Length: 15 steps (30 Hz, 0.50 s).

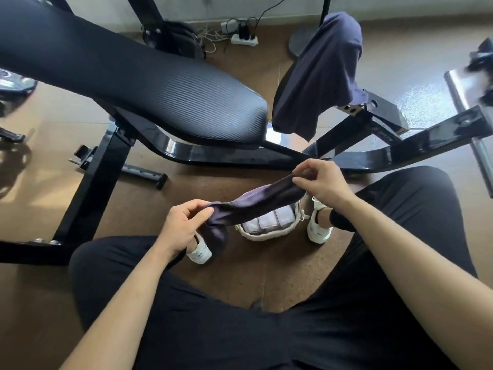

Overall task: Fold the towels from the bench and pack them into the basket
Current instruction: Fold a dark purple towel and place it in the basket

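your left hand (184, 225) and right hand (324, 182) each pinch an end of a dark towel (256, 202), stretched above the basket (266, 231); another towel (320, 76) drapes on the bench (160, 89).

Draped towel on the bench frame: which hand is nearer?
Right. The right hand sits below the draped towel in view, gripping one end of the held towel; the left hand grips the other end, farther down-left.
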### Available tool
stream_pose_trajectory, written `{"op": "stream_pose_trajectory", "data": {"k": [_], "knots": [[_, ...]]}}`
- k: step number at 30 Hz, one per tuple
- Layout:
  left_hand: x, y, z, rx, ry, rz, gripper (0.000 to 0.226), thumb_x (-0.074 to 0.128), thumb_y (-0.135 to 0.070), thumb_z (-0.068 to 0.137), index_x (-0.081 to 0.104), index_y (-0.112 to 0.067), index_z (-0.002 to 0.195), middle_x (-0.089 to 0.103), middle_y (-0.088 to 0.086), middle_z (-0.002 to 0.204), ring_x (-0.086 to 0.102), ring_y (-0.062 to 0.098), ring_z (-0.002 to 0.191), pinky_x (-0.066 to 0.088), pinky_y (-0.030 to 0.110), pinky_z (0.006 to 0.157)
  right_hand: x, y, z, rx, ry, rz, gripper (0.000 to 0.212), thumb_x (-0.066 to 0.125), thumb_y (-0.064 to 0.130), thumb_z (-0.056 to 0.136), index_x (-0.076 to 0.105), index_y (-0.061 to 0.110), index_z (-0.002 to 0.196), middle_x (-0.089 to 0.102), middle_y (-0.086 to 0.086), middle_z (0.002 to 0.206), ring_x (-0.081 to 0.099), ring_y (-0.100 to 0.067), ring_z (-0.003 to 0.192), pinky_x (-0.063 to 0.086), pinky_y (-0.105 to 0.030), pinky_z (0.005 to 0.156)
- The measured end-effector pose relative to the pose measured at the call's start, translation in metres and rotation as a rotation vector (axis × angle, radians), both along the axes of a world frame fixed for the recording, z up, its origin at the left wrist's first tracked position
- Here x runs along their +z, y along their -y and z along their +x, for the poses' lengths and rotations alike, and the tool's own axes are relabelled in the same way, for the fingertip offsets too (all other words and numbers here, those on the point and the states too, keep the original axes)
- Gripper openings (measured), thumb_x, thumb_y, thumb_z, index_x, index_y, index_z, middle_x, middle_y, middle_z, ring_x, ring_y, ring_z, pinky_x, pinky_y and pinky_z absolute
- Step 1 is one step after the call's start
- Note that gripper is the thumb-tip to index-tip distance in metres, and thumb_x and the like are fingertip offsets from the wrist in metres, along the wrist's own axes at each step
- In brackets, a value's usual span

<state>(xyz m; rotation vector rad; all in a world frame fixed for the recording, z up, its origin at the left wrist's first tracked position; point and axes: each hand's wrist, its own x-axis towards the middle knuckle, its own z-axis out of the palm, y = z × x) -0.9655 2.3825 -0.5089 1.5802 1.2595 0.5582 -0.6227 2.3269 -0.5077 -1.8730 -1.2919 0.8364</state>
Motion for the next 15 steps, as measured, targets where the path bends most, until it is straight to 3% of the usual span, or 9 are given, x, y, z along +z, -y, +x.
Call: {"op": "stream_pose_trajectory", "data": {"k": [4,9,11,13,15], "knots": [[0.021,0.014,0.027,-0.075,0.060,0.036,0.016,0.061,-0.007,0.100,0.077,-0.008,0.100,0.078,0.004,0.098,0.069,0.009,0.093,0.053,0.018,0.084,0.018,0.007,-0.044,0.229,0.061,0.035,0.023,0.080,0.022,0.085,0.074,0.028,0.106,0.070,0.012,0.086,0.064,0.005,0.079,0.045,-0.008,0.069],[0.022,0.028,0.044,-0.130,0.054,0.105,0.013,0.065,-0.012,0.098,0.077,-0.015,0.093,0.077,0.000,0.093,0.068,0.006,0.087,0.050,0.015,0.081,0.013,0.018,-0.090,0.398,-0.016,0.074,0.024,0.080,0.030,0.084,0.076,0.028,0.108,0.071,0.016,0.083,0.063,0.004,0.074,0.046,-0.010,0.068],[0.016,0.034,0.045,-0.111,0.083,0.097,0.012,0.069,-0.028,0.094,0.076,-0.020,0.090,0.076,-0.002,0.090,0.067,0.006,0.083,0.052,0.019,0.080,0.010,0.019,-0.095,0.399,-0.045,0.076,0.015,0.081,0.028,0.085,0.079,0.023,0.099,0.067,0.021,0.078,0.062,0.007,0.073,0.042,-0.009,0.066],[0.009,0.038,0.044,-0.066,0.105,0.063,0.025,0.067,-0.043,0.087,0.076,-0.020,0.089,0.075,0.000,0.086,0.068,0.011,0.081,0.055,0.028,0.078,0.006,0.021,-0.097,0.406,-0.042,0.071,0.011,0.082,0.029,0.084,0.080,0.022,0.093,0.064,0.023,0.073,0.062,0.005,0.073,0.041,-0.010,0.066],[0.002,0.041,0.042,-0.040,0.076,0.051,0.019,0.072,-0.039,0.089,0.075,-0.021,0.085,0.074,0.000,0.081,0.068,0.018,0.080,0.056,0.037,0.076,0.004,0.023,-0.097,0.413,-0.029,0.055,0.009,0.080,0.028,0.085,0.080,0.021,0.090,0.063,0.023,0.076,0.062,0.004,0.078,0.044,-0.011,0.069]]}}
